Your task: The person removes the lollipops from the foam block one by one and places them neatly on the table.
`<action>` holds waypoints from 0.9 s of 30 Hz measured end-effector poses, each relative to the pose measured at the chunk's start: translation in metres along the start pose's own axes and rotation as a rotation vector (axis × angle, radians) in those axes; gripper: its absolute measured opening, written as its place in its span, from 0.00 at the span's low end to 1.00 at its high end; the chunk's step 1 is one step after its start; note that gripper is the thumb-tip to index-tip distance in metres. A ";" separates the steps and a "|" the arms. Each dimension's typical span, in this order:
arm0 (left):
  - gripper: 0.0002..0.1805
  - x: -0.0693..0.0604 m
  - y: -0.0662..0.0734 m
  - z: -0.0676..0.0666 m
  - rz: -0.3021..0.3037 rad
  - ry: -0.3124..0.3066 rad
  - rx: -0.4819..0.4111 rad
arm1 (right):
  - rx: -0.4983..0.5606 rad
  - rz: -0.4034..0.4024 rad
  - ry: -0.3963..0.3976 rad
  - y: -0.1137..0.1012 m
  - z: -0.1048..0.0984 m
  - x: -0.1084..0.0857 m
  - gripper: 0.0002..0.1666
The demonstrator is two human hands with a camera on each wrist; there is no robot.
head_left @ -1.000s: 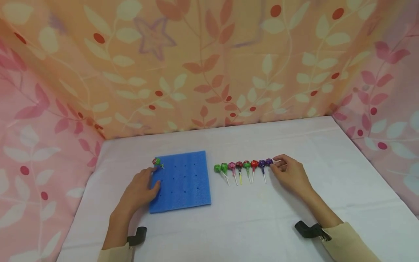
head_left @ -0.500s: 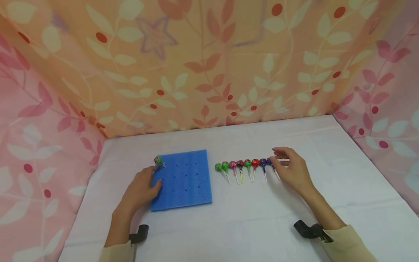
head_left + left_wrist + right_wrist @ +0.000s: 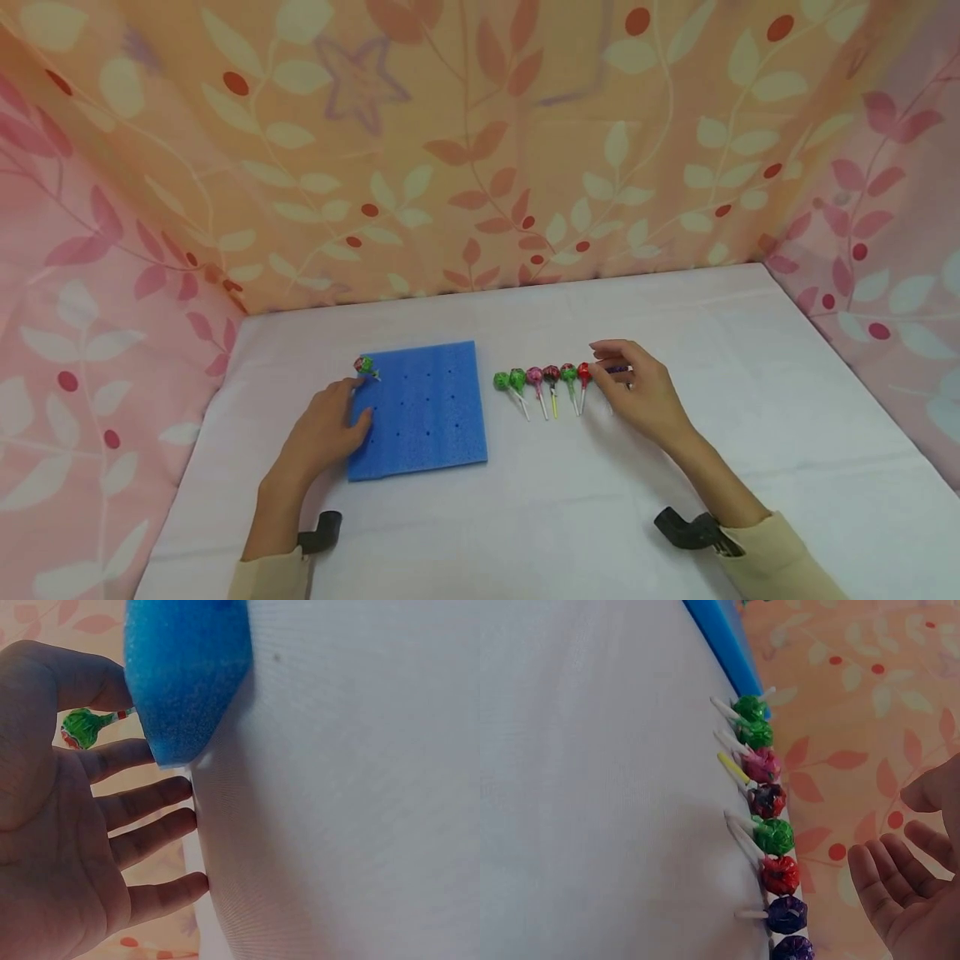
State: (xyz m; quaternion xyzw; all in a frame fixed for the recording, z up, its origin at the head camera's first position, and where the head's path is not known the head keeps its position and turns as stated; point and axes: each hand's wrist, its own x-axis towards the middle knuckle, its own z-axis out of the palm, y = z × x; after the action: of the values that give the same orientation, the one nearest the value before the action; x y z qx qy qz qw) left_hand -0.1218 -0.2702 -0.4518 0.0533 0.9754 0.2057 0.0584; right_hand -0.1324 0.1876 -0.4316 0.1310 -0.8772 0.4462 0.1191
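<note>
A flat blue foam board (image 3: 417, 417) with small holes lies left of centre on the table. One green-and-red lollipop (image 3: 363, 365) stands at its far left corner. My left hand (image 3: 318, 432) rests at the board's left edge; in the left wrist view its fingers (image 3: 161, 900) are extended, and the thumb lies against the foam. To the right of the board, several wrapped lollipops lie in a row, among them a pink lollipop (image 3: 534, 377), a red lollipop (image 3: 585, 372) and a purple lollipop (image 3: 787, 915). Over the row's right end hovers my right hand (image 3: 645, 392), holding nothing, partly hiding the purple lollipops.
White cloth covers the table (image 3: 562, 517). Patterned fabric (image 3: 480, 150) hangs behind it and on both sides. A black wrist mount (image 3: 321, 533) is on the left wrist, and another black mount (image 3: 686, 529) is on the right.
My right hand has moved left along the row, from beside the last purple lollipop to near the red one. The left hand stays at the board.
</note>
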 end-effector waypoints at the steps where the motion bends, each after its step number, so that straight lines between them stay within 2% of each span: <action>1: 0.34 0.000 0.000 0.000 -0.001 0.000 -0.001 | 0.010 -0.006 -0.005 -0.002 0.001 0.001 0.20; 5: 0.34 0.000 0.002 0.001 0.009 -0.001 -0.008 | 0.022 -0.043 -0.019 -0.007 0.009 0.004 0.21; 11: 0.34 -0.006 -0.002 -0.001 -0.007 -0.002 0.002 | 0.049 -0.091 -0.086 -0.015 0.030 0.010 0.22; 20: 0.33 0.002 -0.002 0.001 0.026 0.005 -0.010 | 0.112 -0.094 -0.149 -0.026 0.054 0.006 0.18; 27: 0.33 -0.001 0.001 -0.002 0.025 0.011 -0.012 | 0.148 -0.098 -0.189 -0.039 0.073 0.008 0.19</action>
State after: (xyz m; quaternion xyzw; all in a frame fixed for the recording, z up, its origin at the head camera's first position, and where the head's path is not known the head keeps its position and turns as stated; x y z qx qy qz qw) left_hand -0.1206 -0.2699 -0.4492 0.0639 0.9738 0.2123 0.0509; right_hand -0.1331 0.1052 -0.4413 0.2238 -0.8416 0.4893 0.0478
